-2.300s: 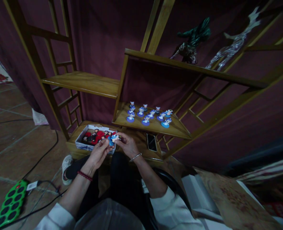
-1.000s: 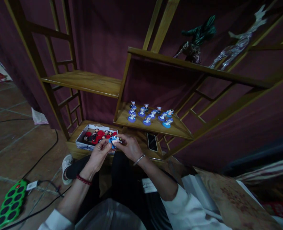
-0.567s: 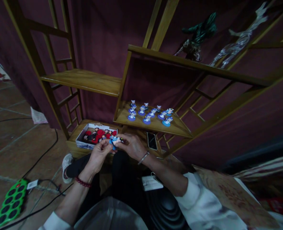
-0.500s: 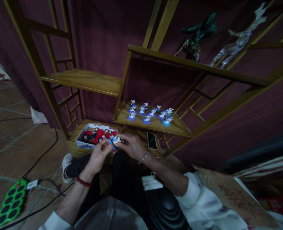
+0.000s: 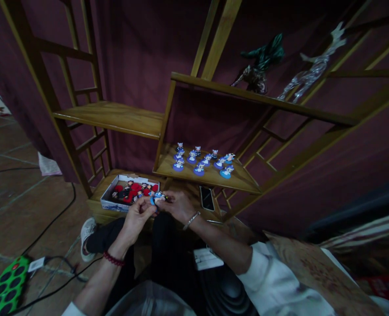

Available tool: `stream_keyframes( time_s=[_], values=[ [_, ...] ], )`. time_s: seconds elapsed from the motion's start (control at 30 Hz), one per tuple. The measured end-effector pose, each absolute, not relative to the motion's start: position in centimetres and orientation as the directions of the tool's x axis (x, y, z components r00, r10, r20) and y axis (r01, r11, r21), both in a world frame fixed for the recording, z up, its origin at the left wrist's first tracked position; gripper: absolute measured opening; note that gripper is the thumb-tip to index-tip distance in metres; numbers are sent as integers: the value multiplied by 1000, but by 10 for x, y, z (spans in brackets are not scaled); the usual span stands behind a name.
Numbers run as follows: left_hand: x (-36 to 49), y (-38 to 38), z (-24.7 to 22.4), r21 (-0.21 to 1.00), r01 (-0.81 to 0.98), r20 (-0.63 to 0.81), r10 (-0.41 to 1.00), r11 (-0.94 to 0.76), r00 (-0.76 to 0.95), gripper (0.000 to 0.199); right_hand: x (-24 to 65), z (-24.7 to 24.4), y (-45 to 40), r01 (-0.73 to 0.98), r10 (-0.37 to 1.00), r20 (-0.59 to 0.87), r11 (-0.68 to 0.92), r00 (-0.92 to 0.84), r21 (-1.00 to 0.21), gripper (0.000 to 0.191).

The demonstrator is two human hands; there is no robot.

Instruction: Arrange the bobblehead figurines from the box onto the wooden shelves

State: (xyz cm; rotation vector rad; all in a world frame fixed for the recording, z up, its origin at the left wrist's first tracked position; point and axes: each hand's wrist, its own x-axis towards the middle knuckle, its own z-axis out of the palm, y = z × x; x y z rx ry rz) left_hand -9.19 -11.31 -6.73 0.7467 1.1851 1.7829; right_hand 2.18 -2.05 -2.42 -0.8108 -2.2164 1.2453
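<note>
A small blue-and-white figurine is held between both hands above my knees. My left hand pinches its blue base from the left. On its right side, the fingers of my right hand are closed on it. Just beyond my left hand lies an open cardboard box with several small red and black figurines inside. Several blue- and purple-based figurines stand in rows on the wooden shelf beyond my right hand.
A phone lies on the lower shelf, right of my right hand. Two larger statues, one green and one clear, stand on the upper shelf. A green power strip and black cables are on the floor at left.
The view has shifted slightly, so the shelves sit lower and further left in the picture. Both hands still hold the blue-and-white figurine in nearly the same pose.
</note>
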Motion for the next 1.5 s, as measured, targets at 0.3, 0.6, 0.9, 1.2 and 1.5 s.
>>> stream_keyframes(
  time_s=[0.3,0.6,0.9,1.2,1.5],
  values=[
    [-93,-106,-72,963,-223,46,908,-151,-416,30,23,-47,-14,254,725,28,276,-688,-927,24],
    [-91,-106,-71,972,-213,0,911,-97,-413,28,29,-38,-14,286,703,89,397,-705,-872,24],
    [-74,-98,-68,887,-443,-22,949,-126,-313,27,50,-6,-14,291,603,234,643,-763,-708,16],
    [-34,-71,-54,777,-626,-54,982,-73,-182,23,95,18,1,389,577,292,770,-763,-507,13],
    [-1,-36,-27,713,-701,0,1000,-10,-15,22,140,42,33,469,654,307,730,-692,-498,24]
  ],
)
